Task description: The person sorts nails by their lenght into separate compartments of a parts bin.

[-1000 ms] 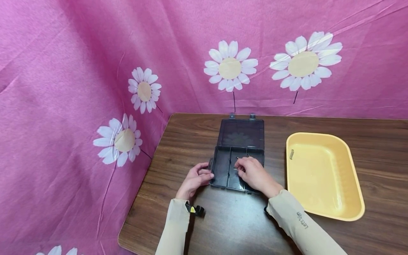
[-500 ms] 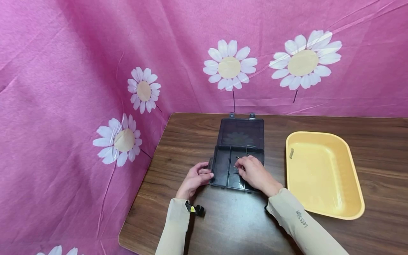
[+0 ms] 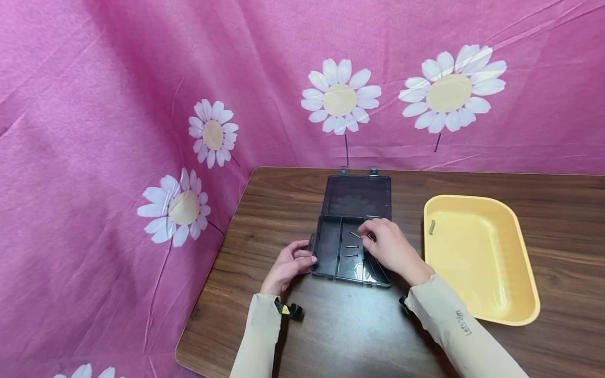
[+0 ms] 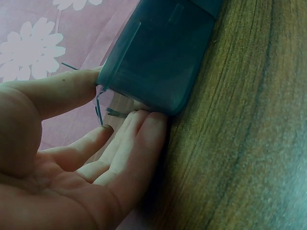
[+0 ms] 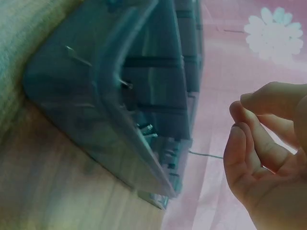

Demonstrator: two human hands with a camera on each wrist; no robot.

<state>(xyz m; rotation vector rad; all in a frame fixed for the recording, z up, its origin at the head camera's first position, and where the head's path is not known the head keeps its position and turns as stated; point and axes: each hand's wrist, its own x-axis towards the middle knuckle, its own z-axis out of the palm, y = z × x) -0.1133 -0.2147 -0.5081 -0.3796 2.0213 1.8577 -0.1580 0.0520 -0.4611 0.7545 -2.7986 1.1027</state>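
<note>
A dark translucent compartment box (image 3: 326,247) lies on the table with its lid (image 3: 357,197) folded back. My left hand (image 3: 288,266) grips its near left side, the thumb on the rim and the fingertips low against the wall, as the left wrist view shows. In the middle compartment lie small metal screws: one brassy screw (image 3: 354,234) and two others, a screw (image 3: 352,246) and a thin screw (image 3: 351,255). Above the right compartment is my right hand (image 3: 389,247), fingers loosely bent; nothing shows between them in the right wrist view. It hides part of that compartment.
To the right stands a yellow plastic tub (image 3: 529,262) with a small ribbed metal piece (image 3: 432,227) near its left wall. The wooden table (image 3: 350,331) has a pink flowered cloth (image 3: 269,68) hanging behind it and along its left side.
My right hand has moved up and to the right from the middle compartment, and the screws lying there are now exposed. The left hand and the box have stayed put.
</note>
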